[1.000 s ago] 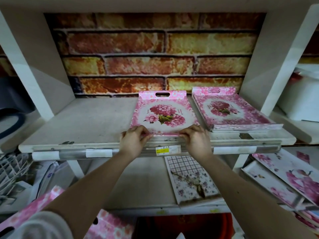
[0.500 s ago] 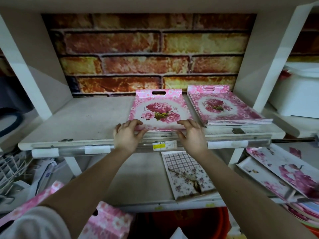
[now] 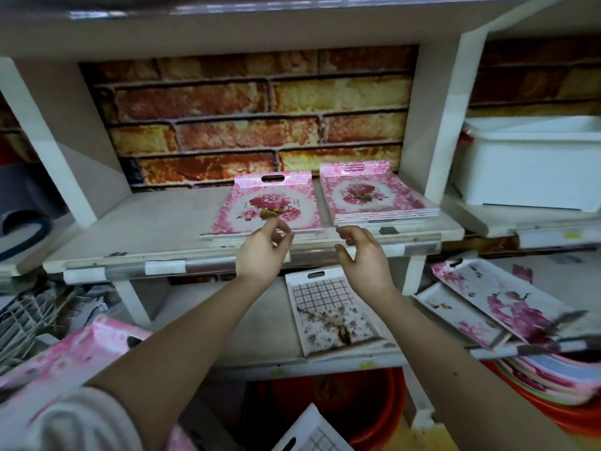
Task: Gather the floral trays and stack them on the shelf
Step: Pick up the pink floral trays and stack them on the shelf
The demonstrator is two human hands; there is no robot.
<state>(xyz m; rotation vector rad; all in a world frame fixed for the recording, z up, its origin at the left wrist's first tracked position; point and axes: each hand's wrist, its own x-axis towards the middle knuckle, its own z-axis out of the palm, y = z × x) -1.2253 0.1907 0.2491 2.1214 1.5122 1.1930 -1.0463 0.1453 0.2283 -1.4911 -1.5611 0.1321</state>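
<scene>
Holding left hand (image 3: 260, 252) and right hand (image 3: 364, 255) loosely curled, gripping nothing, hovering at the shelf (image 3: 146, 222) front edge, before the floral tray (image 3: 270, 206) beside the tray stack (image 3: 367, 193).

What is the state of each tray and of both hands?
left hand, open, holding nothing
right hand, open, holding nothing
single floral tray, flat on the upper shelf
floral tray stack, flat, right of it
checked tray, flat on lower shelf
</scene>
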